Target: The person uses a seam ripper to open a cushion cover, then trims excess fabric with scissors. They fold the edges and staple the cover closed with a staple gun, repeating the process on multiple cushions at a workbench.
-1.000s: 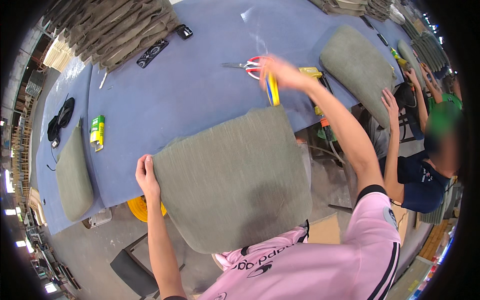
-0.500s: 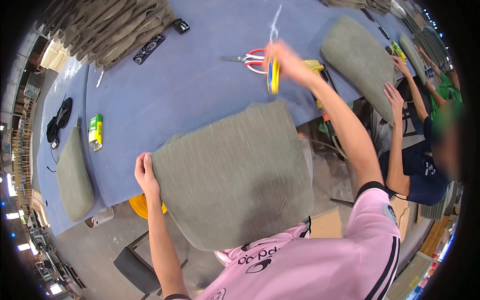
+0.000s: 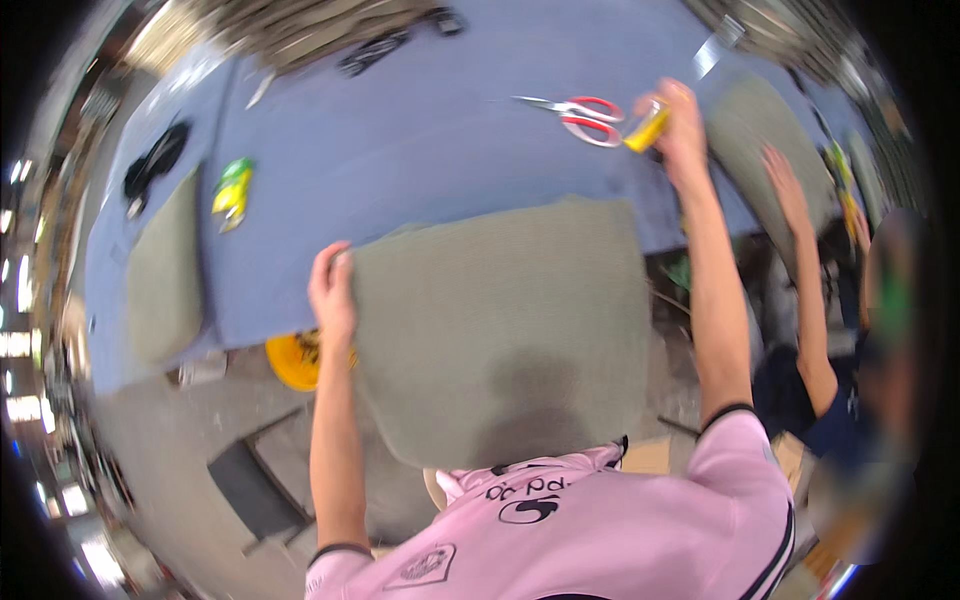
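A grey-green fabric seat cushion [image 3: 500, 320] lies across my lap and leans on the table's front edge. My left hand [image 3: 332, 290] grips its far left corner, fingers curled over the edge. Out over the table to the right, my right hand [image 3: 680, 125] is closed on a small yellow roll [image 3: 648, 130]; blur hides its exact kind. Just left of that hand, red-handled scissors [image 3: 592, 120] lie on the blue table cover [image 3: 400, 150] with their blades pointing left.
A green-and-yellow packet [image 3: 232, 193], black cable [image 3: 157, 165] and another cushion [image 3: 168, 270] lie on the left. Stacked fabric [image 3: 300, 25] stands at the back. A co-worker's hand [image 3: 785, 185] rests on a cushion [image 3: 760, 125] at right. A dark chair [image 3: 255, 490] stands below left.
The view has shifted, so the table things sit further right in it. My right hand still holds the yellow roll, now turned differently and closer to the scissors' handles. My left hand keeps its grip.
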The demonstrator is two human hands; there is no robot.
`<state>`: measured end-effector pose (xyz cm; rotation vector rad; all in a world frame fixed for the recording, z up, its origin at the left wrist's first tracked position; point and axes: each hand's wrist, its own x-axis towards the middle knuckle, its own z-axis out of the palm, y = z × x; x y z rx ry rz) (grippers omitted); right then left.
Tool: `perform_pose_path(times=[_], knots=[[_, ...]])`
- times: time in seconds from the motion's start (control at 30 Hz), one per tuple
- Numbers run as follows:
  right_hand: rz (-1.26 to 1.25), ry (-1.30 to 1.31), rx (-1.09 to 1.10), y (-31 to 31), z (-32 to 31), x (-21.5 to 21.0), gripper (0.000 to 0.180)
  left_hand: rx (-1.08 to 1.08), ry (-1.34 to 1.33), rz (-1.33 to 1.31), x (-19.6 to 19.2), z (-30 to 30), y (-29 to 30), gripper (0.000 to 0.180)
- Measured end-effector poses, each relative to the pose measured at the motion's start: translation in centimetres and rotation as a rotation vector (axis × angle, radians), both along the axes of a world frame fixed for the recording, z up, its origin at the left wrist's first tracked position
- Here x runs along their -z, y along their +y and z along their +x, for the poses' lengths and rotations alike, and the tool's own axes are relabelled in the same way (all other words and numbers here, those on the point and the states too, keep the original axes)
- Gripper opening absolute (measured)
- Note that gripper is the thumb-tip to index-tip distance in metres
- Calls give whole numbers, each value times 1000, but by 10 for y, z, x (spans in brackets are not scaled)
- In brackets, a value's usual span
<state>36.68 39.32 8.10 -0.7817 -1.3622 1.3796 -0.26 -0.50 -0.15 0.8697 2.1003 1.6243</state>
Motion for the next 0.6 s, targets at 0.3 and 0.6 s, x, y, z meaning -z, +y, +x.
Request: perform_pose_path(times=[0.3,0.6], knots=[[-95,-158,-284,-94,-71,4,28,70,69,-128,-6,-1,-6,44],[-36,-186,-654,-148,-266,-16,33,200,-241,-192,-17,-20,-6,49]])
